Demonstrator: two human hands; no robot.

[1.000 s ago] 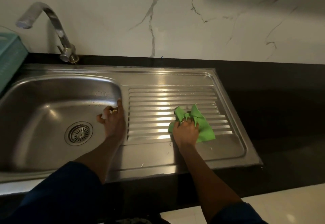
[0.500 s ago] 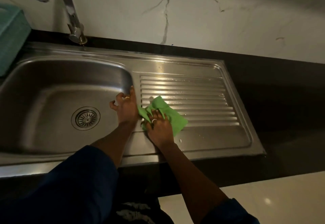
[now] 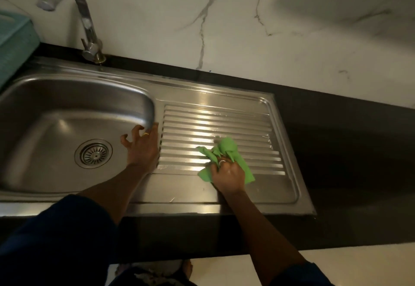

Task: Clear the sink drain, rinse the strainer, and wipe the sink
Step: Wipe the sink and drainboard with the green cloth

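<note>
Item: green cloth (image 3: 226, 158), bunched under right hand (image 3: 229, 176), grip clenched on it, mid-drainboard (image 3: 202, 119) near the bench's front edge. Left hand (image 3: 142, 145) released, braced on basin rim; strainer (image 3: 93, 153) seated. Risk: loose cloth corners skip grooves, leaving streaks.

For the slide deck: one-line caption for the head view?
Right hand wipes the sink drainboard with a green cloth; left hand braces on the basin edge.

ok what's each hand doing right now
left hand: open, resting on the sink rim, holding nothing
right hand: closed on the green cloth
</note>
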